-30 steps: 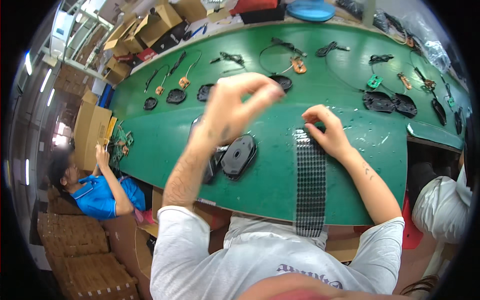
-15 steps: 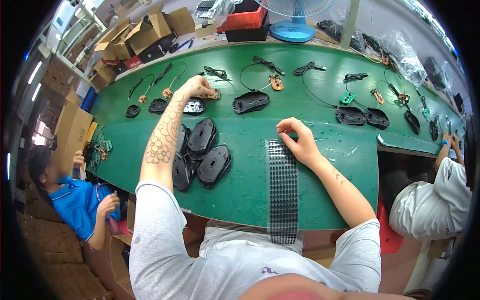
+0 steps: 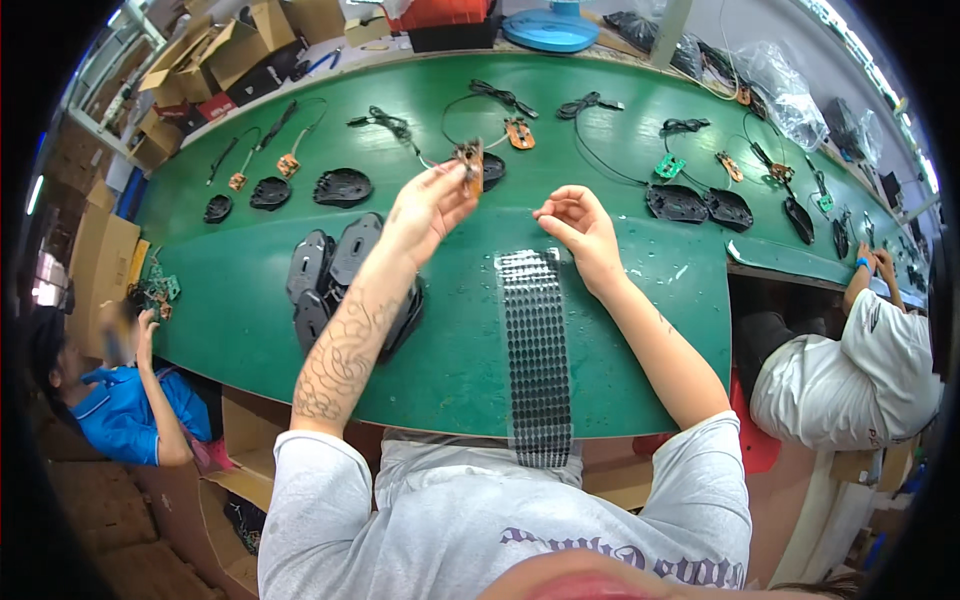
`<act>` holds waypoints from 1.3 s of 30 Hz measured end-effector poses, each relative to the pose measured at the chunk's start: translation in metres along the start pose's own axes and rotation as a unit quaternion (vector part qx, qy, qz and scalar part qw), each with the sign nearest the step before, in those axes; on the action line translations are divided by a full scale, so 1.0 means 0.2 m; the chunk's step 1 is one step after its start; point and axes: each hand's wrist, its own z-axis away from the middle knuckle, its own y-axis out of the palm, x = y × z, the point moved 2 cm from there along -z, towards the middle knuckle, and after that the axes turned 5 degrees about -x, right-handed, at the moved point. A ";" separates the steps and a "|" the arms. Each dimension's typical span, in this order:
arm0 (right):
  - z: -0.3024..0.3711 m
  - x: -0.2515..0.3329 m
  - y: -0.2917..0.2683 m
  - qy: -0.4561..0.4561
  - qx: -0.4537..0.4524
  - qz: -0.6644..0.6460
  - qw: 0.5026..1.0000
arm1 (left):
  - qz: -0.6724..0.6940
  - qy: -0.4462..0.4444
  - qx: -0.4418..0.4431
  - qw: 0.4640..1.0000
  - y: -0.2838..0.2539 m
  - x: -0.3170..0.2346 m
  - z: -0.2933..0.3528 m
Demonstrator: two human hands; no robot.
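Observation:
My left hand point(image 3: 438, 208) is raised over the bench's middle, pinching an orange circuit board point(image 3: 468, 168) tilted upright. A thin lead runs from it to a coiled black cable point(image 3: 388, 124). Behind the board, a black mouse shell point(image 3: 493, 172) is partly hidden. My right hand point(image 3: 582, 228) hovers to the right, thumb and fingertips together; anything between them is too small to make out. Just below it lies a clear strip with rows of black oval pads point(image 3: 537, 345), hanging over the near edge. Several black mouse shells point(image 3: 357, 250) are piled by my left forearm, which partly covers them.
Along the green bench point(image 3: 640, 330) lie more shells, such as an open mouse shell point(image 3: 343, 187), an orange board point(image 3: 519, 134) and a green board point(image 3: 670, 167) with cables. A person in blue point(image 3: 130, 415) sits left, another in white point(image 3: 850, 370) right. Boxes point(image 3: 215, 60) stand behind.
My left hand has lifted the circuit board from beside a mouse shell and brought it right and nearer my right hand. The right hand stays pinched. The whole view has shifted slightly.

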 end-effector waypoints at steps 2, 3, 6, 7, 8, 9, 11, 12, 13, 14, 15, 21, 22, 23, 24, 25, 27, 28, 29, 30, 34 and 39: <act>0.00 0.00 0.01 0.004 -0.004 0.000 1.000 | -0.015 0.025 -0.040 0.999 0.04 0.07 0.08; 0.00 0.00 0.01 0.007 -0.010 0.002 1.000 | -0.057 0.041 -0.041 0.997 0.04 0.11 0.10; -0.02 0.02 0.01 0.011 -0.026 0.009 1.000 | -0.181 0.096 -0.041 0.978 0.06 0.18 0.12; -0.02 0.02 0.01 0.014 -0.030 0.013 0.999 | -0.177 0.090 -0.039 0.979 0.06 0.19 0.13; -0.02 0.02 0.01 0.006 -0.035 0.012 0.999 | -0.189 0.082 -0.034 0.978 0.05 0.20 0.14; -0.02 0.01 0.01 -0.002 -0.039 0.010 0.999 | -0.200 0.074 -0.028 0.976 0.05 0.21 0.14; -0.03 0.01 0.00 -0.019 -0.048 0.004 0.999 | -0.225 0.059 -0.019 0.972 0.05 0.21 0.15; -0.02 0.00 0.00 -0.014 -0.050 0.005 0.999 | -0.224 0.054 -0.020 0.973 0.04 0.22 0.15; -0.02 0.00 0.00 -0.010 -0.044 0.009 0.999 | -0.229 0.055 -0.020 0.972 0.04 0.21 0.15; -0.02 0.00 0.01 -0.007 -0.037 0.013 0.999 | -0.235 0.057 -0.021 0.970 0.04 0.21 0.16; -0.02 0.00 0.01 -0.005 -0.031 0.017 0.999 | -0.240 0.060 -0.021 0.969 0.04 0.21 0.16; -0.01 0.01 0.02 0.019 -0.015 0.042 0.999 | -0.250 0.088 -0.004 0.964 0.05 0.20 0.18; -0.01 0.01 0.02 0.020 -0.015 0.043 0.999 | -0.249 0.087 -0.004 0.964 0.05 0.20 0.18; -0.02 0.00 0.02 0.017 -0.014 0.044 0.999 | -0.252 0.086 -0.005 0.964 0.05 0.20 0.18; -0.02 -0.01 0.02 0.014 -0.013 0.045 0.999 | -0.255 0.085 -0.005 0.963 0.05 0.20 0.19; -0.02 -0.01 0.02 0.012 -0.013 0.046 0.999 | -0.258 0.083 -0.006 0.963 0.05 0.20 0.19; -0.02 -0.02 0.02 0.009 -0.013 0.046 0.999 | -0.262 0.081 -0.006 0.962 0.05 0.20 0.19; -0.02 -0.02 0.02 0.015 -0.012 0.048 0.999 | -0.263 0.081 -0.006 0.961 0.05 0.20 0.19; -0.01 -0.03 0.02 0.021 -0.012 0.051 0.998 | -0.264 0.082 -0.006 0.961 0.05 0.20 0.19; -0.01 -0.03 0.02 0.026 -0.012 0.054 0.998 | -0.265 0.083 -0.005 0.961 0.05 0.20 0.19; -0.01 0.00 0.04 0.050 -0.007 0.063 0.997 | -0.277 0.073 0.010 0.958 0.03 0.19 0.19; -0.02 0.00 0.06 0.055 0.000 0.069 0.996 | -0.266 0.080 0.045 0.960 0.01 0.20 0.17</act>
